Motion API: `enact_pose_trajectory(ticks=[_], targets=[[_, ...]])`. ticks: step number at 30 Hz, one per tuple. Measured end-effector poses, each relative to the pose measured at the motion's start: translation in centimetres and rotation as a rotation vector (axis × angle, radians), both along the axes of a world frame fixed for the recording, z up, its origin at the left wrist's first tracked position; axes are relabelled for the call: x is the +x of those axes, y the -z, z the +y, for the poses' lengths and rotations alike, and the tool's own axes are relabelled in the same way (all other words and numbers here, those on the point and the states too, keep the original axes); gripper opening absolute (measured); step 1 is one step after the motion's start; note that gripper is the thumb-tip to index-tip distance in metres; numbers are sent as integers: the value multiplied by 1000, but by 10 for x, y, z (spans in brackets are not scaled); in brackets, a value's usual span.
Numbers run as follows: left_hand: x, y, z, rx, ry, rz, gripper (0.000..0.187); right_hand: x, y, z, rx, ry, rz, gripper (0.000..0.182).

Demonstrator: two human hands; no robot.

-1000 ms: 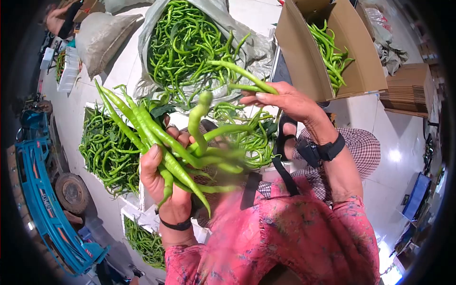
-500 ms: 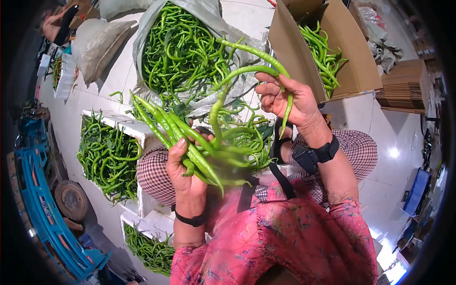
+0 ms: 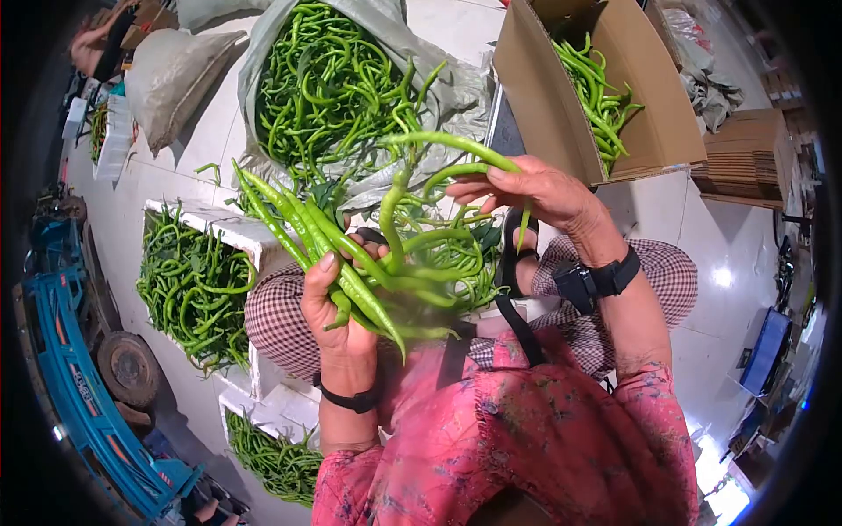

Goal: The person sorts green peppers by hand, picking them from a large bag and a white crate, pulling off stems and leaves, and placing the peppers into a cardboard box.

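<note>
My left hand (image 3: 338, 311) is closed round a bunch of long green chili peppers (image 3: 355, 285), which fan out to both sides of the fist. My right hand (image 3: 553, 197) pinches a few more long peppers (image 3: 460, 143) between thumb and fingers; one points left and another hangs below the palm. Ahead lies a large open plastic sack (image 3: 263, 66) heaped with green peppers (image 3: 329, 88). Loose peppers (image 3: 447, 254) lie between my legs, partly hidden behind the held bunch.
An open cardboard box (image 3: 645, 96) with peppers inside stands at upper right, beside flattened cartons (image 3: 741, 158). White foam boxes (image 3: 259, 237) of peppers stand on the left. A full sack (image 3: 171, 83), a blue vehicle (image 3: 83, 377) and another person (image 3: 92, 44) are farther left.
My right hand has turned over and shifted slightly right and down, its fingers straighter, and the peppers in it have dropped lower. My left hand keeps its bunch almost in place.
</note>
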State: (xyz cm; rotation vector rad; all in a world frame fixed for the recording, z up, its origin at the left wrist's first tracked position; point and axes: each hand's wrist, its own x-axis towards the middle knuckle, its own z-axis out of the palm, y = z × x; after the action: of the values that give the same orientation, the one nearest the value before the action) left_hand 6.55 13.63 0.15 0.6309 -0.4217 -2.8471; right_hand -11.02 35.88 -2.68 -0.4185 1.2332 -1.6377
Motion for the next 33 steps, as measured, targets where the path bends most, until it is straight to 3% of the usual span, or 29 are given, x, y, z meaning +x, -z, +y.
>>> enact_pose_trajectory(ticks=[7,9,12,18,19,20,22,23,24,27,30,33], targets=[[3,1,-1,5,-15,12,53,4,-13,4,-28,115,-46,45],[4,3,-2,-21,-8,9,55,3,-13,7,59,-33,100,50],[6,0,-2,-10,-18,19,55,8,-5,6,90,-66,121,35],[11,-9,-6,-10,-57,-1,58,17,-13,12,286,-180,98,31],[12,-6,-7,32,-60,38,58,18,-12,9,220,-228,259,30],[15,-2,-9,73,-68,73,57,20,-7,8,219,-236,252,30],[17,1,-12,35,-48,74,57,28,9,8,226,-228,706,31],[16,2,-11,69,-40,121,56,30,14,8,250,-219,691,31],[16,4,-13,77,-25,131,56,25,6,6,418,-329,458,27],[15,1,-12,152,-20,161,54,28,1,-5,332,22,109,32],[13,3,-11,86,-28,2,51,40,-16,-28,215,62,95,34],[10,3,-8,115,-30,5,49,40,-19,-39,155,-59,200,39]])
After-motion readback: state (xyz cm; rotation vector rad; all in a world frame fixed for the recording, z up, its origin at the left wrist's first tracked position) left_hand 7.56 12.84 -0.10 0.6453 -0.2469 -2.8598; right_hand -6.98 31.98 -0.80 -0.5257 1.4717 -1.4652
